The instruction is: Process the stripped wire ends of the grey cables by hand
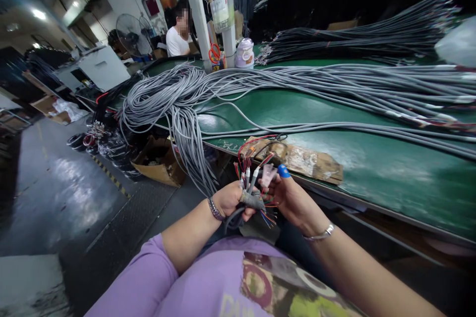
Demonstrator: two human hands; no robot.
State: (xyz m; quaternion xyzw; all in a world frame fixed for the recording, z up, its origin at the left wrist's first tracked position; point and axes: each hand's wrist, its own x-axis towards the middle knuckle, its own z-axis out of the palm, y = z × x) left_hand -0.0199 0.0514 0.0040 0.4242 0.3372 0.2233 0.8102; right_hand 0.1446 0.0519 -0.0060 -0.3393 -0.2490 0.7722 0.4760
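Note:
My left hand [231, 199], with a dark bracelet at the wrist, is wrapped round a bundle of grey cables [253, 181]. Their stripped ends point up and show thin coloured wires. A grey wrapping [253, 200] lies across the bundle at my fingers. Close on the right, my right hand [292, 200] wears a blue cover [283, 171] on its thumb. Its fingers are pinched by a pale, crumpled, see-through piece [268, 175], perhaps plastic or tape. Loose coloured wire ends [268, 219] stick out below, between the hands.
Long grey cables [297, 79] run along the green table [372, 158], coiling and hanging over its left end. A taped cardboard strip [312, 161] lies at the near edge. Black cables [357, 42] lie behind. A cardboard box [163, 166] stands below. A person [177, 39] sits beyond the post.

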